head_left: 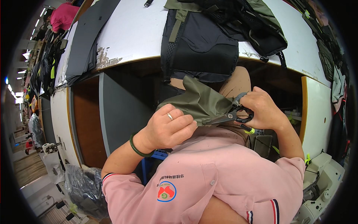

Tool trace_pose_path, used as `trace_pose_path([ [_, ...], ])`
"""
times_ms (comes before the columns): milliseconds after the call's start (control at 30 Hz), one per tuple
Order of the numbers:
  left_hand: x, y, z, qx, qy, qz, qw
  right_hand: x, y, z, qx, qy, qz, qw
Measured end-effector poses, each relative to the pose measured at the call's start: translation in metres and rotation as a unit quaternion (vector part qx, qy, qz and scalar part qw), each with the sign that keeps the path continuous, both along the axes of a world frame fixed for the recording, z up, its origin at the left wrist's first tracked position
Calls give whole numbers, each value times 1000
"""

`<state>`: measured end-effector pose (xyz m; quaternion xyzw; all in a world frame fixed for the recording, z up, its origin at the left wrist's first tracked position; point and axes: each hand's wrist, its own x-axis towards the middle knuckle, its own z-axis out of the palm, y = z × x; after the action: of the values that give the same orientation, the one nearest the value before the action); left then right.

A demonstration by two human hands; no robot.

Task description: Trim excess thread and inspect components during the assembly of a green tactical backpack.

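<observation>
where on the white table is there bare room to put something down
Two patches look mostly bare: the white tabletop between the dark grey sheets and the backpack, and the strip right of the backpack, toward the fabric pieces. Crowded: the middle, under the backpack, and closer in, where the left hand grips olive cloth and the right hand scissors.

I count two hands from here, one left hand and one right hand; one pair of scissors, one olive cloth, one ring, one bangle, one table, and several grey sheets, too overlapped to number.
</observation>
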<state>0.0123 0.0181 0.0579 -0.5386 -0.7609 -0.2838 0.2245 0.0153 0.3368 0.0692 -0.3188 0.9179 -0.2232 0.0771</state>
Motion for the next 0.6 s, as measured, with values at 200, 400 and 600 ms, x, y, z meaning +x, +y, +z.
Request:
trace_pose_path([
  [200, 1, 1, 3, -12, -7, -3, 1000, -3, 0, 1, 11, 33, 10, 999],
  [400, -1, 0, 2, -11, -8, -1, 1000, -5, 4, -1, -40, 2, -19, 999],
  [600, -2, 12, 1, 23, -23, -1, 999, 1, -36, -2, -264, -172, -26, 949],
])
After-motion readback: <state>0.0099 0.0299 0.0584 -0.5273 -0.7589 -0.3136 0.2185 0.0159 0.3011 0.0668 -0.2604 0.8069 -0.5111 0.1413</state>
